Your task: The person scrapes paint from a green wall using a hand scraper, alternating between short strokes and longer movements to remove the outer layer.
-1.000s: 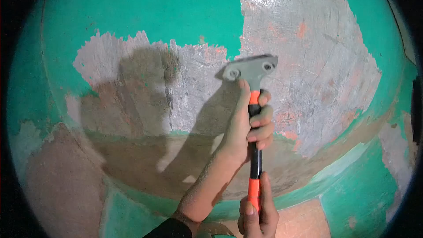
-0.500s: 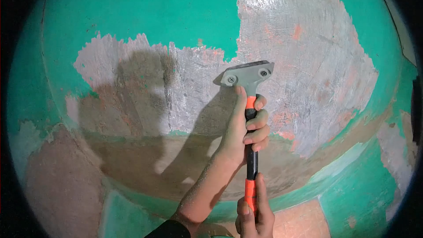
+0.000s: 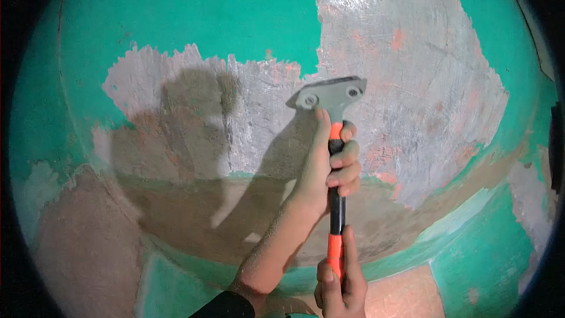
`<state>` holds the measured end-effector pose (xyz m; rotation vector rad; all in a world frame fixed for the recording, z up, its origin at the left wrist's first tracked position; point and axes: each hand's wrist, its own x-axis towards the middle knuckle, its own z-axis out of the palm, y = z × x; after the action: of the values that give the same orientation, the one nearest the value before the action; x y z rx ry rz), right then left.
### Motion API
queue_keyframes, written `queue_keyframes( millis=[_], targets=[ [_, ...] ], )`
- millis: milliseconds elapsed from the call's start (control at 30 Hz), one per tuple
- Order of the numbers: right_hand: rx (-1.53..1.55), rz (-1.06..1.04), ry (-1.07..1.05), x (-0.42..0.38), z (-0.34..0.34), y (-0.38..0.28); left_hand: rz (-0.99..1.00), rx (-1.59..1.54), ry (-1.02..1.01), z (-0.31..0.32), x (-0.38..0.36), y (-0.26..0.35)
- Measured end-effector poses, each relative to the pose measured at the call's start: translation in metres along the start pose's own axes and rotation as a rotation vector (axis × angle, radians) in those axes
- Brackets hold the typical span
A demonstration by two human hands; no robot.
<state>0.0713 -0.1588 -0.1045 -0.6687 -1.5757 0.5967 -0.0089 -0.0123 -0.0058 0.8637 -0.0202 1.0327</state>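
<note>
A long-handled scraper (image 3: 338,212) with an orange and black shaft stands nearly upright before the wall. Its wide grey head (image 3: 332,95), fastened with two screws, lies over the bare grey patch just below the green paint edge. My left hand (image 3: 329,162) is wrapped round the upper shaft, thumb stretched up toward the head. Lower down, my right hand (image 3: 342,285) grips the orange end of the handle, one finger lying along it. The blade edge at the top of the head is dark and tilted slightly, its right side higher.
Green paint (image 3: 194,12) covers the wall above and left of the stripped patch (image 3: 406,82), which has ragged edges and pinkish spots. A brown band (image 3: 282,218) runs along the wall's lower part. Shadows of head and arm fall at left. Pinkish tile (image 3: 406,294) shows below.
Both hands and the scraper have slid slightly upward along the wall. The grip of each hand looks the same, and the view has shifted a little.
</note>
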Motion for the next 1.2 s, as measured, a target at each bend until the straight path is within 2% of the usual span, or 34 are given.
queue_keyframes(
  millis=[167, 267, 367, 400, 500, 633, 733, 833, 867, 1033, 1100, 1200],
  targets=[
    [-0.005, -0.04, 0.029, 0.005, 0.002, -0.001, 0.045, 0.035, -0.006, 0.006, 0.004, 0.005],
    [0.135, 0.093, 0.037, -0.004, -0.001, -0.008, 0.035, 0.044, 0.019, 0.006, 0.0, 0.001],
    [0.068, -0.021, 0.032, 0.002, 0.005, -0.009, 0.023, 0.017, -0.04, 0.003, 0.002, 0.002],
    [-0.122, -0.163, 0.035, 0.008, 0.006, 0.002, 0.027, 0.008, -0.074, 0.003, 0.007, 0.007],
    [0.032, 0.036, 0.046, 0.0, 0.008, -0.001, 0.021, 0.03, -0.062, 0.002, 0.005, 0.006],
    [0.069, 0.239, -0.023, -0.001, -0.002, -0.026, 0.002, 0.038, -0.016, 0.006, 0.0, 0.006],
    [0.005, 0.027, 0.047, 0.0, 0.013, -0.013, -0.004, 0.041, -0.021, 0.003, 0.001, 0.007],
    [-0.035, 0.02, 0.07, -0.002, 0.016, 0.005, -0.018, 0.051, -0.014, -0.002, -0.003, 0.003],
    [0.066, 0.057, 0.079, -0.005, 0.017, 0.005, -0.023, 0.055, -0.015, -0.001, -0.004, 0.003],
    [0.11, 0.235, 0.118, -0.005, 0.02, 0.012, 0.007, 0.11, 0.003, -0.001, 0.001, 0.007],
    [0.106, 0.204, 0.107, -0.004, 0.016, 0.008, -0.001, 0.106, -0.013, -0.004, 0.002, 0.006],
    [-0.002, 0.026, 0.105, 0.0, 0.017, 0.002, -0.021, 0.084, -0.011, -0.003, 0.001, 0.003]
  ],
)
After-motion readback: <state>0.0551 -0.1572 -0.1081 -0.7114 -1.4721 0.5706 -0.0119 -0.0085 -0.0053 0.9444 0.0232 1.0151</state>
